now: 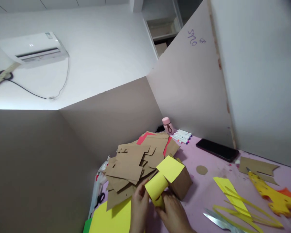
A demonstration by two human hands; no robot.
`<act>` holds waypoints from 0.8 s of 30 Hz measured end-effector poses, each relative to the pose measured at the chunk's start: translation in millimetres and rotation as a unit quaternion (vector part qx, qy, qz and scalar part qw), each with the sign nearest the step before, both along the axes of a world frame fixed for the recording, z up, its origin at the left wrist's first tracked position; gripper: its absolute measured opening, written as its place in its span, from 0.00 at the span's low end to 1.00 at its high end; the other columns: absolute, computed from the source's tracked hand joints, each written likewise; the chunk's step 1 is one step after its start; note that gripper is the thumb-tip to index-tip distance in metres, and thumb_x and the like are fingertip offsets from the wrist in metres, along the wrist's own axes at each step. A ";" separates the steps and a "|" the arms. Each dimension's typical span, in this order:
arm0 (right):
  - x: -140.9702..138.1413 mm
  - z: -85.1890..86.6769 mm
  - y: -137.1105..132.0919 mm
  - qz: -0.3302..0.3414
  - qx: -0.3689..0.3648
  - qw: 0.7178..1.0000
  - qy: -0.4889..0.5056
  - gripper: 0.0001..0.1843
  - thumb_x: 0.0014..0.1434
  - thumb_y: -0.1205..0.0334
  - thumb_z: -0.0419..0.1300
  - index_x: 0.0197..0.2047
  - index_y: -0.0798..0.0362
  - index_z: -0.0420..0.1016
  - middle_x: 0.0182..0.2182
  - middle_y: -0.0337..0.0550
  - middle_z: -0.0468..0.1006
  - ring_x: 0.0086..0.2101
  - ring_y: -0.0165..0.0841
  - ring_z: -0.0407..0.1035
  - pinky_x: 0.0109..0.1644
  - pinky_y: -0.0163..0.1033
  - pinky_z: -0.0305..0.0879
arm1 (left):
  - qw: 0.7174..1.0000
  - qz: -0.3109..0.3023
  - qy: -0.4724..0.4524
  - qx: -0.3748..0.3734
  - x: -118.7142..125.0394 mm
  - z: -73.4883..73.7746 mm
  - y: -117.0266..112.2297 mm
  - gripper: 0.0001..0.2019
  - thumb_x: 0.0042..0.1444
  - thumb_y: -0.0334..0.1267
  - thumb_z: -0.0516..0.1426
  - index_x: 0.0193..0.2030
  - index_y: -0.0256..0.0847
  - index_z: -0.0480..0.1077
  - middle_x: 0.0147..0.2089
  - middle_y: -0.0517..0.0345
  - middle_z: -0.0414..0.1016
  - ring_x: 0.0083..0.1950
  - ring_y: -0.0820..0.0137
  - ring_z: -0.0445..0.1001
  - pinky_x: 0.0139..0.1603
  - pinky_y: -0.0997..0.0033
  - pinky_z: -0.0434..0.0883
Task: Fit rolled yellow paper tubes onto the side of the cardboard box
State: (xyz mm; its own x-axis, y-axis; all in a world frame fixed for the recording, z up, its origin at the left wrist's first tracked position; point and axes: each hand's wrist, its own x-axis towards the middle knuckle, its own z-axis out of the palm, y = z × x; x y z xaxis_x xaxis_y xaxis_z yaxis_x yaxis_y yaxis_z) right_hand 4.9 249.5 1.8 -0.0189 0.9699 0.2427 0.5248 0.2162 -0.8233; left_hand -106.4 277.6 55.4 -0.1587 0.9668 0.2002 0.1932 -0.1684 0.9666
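Observation:
Both my hands hold a yellow paper roll [157,189] low in the middle of the head view. My left hand [138,207] pinches its left end with curled fingers. My right hand [172,213] grips its lower right end. The roll touches a brown cardboard box [181,183] that has a yellow sheet [170,168] on its top. Just behind and to the left lies a pile of brown cardboard cut-outs [133,165] with red paper showing under it.
The pink table [208,191] carries yellow paper strips [235,204], scissors [220,222], an orange glue gun [271,194], a black phone [217,149], markers [183,136], a pink bottle [168,125] and a cardboard disc [201,170]. Yellow sheets [113,220] lie near left. Partition boards enclose the desk.

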 end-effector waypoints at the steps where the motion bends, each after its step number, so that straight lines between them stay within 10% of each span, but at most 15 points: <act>1: -0.1 0.2 0.2 -0.001 -0.001 1.000 0.001 0.15 0.50 0.70 0.55 0.42 0.57 0.73 0.40 0.51 0.78 0.44 0.45 0.69 0.48 0.44 0.62 | 1.000 0.001 -0.002 0.000 -1.2 -0.8 0.5 0.16 0.39 0.38 0.62 0.37 0.35 0.74 0.40 0.45 0.81 0.43 0.56 0.77 0.43 0.62 0.72; 24: 4.4 5.9 -3.8 0.004 0.000 1.000 0.012 0.14 0.52 0.68 0.56 0.43 0.58 0.74 0.41 0.52 0.78 0.44 0.45 0.69 0.49 0.44 0.62 | 0.999 -0.004 0.007 -0.033 -6.5 -7.7 -34.3 0.22 0.41 0.38 0.61 0.47 0.37 0.68 0.50 0.43 0.74 0.47 0.58 0.74 0.44 0.65 0.72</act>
State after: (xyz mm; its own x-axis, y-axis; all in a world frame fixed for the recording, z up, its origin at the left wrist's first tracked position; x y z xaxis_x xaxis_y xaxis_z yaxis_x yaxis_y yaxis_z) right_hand 9.3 245.7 7.7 -0.0201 0.9696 0.2438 0.5036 0.2205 -0.8353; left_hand -112.9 243.4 47.7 -0.1487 0.9793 0.1371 0.2056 -0.1050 0.9730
